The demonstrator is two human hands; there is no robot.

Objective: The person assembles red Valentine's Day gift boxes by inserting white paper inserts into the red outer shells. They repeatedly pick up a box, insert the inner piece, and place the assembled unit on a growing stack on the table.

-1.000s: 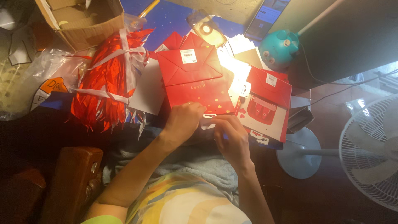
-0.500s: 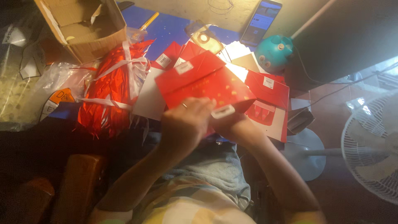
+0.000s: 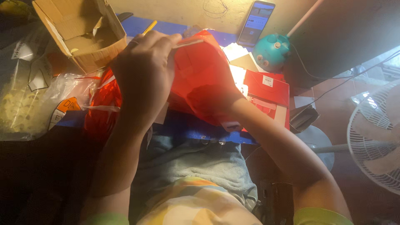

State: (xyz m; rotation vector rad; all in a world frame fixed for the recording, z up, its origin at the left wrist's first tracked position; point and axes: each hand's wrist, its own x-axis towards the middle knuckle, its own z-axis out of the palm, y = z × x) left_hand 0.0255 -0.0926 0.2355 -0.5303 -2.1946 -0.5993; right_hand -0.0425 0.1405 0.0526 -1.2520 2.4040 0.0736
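Pinching the top edge of the red paper bag (image 3: 200, 79), your left hand (image 3: 143, 77) holds it up; your right hand is buried inside it, grip unseen.

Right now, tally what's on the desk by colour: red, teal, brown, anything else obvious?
Red: 3 (red paper bag held by left hand with right hand inside it, red folded bag, red bundle)
Teal: 1 (teal lamp base)
Brown: 1 (cardboard box)
Other: 1 (phone)
Total: 6
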